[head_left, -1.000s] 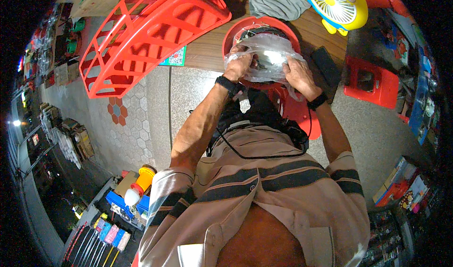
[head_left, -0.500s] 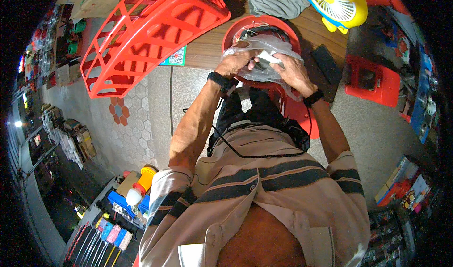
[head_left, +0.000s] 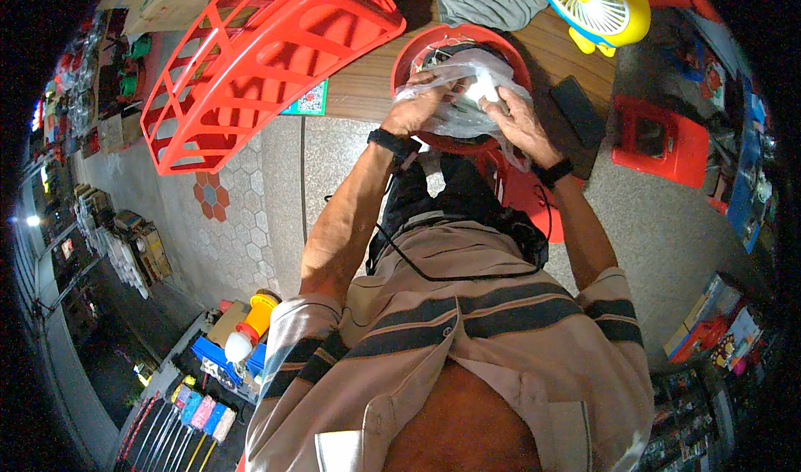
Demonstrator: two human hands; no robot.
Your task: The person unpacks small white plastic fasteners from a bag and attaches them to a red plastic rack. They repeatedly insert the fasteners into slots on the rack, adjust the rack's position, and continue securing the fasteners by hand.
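Both hands work over a round red basin (head_left: 401, 65) on the near edge of the table. A thin, clear plastic bag (head_left: 455, 123) lies crumpled across it and hangs over its near side. My left hand (head_left: 417, 109) is closed on the bag at the left, its fingertips partly under the film. On the right, my right hand (head_left: 519, 123) has its fingers at a small white piece (head_left: 481, 85), bright and too blurred to name. Wires and small dark parts (head_left: 442, 53) show in the basin behind the bag.
A large red plastic rack (head_left: 275, 63) lies tilted at the left of the wooden table (head_left: 359, 96). A grey cloth (head_left: 488, 0) and a yellow and blue fan (head_left: 588, 5) are at the back. Right of the basin lies a dark phone-like slab (head_left: 577, 109); a red stool (head_left: 659, 142) stands beyond.
The white piece has moved up and to the right, away from my left hand. My right hand has turned slightly with it. The bag is spread a little wider between the hands.
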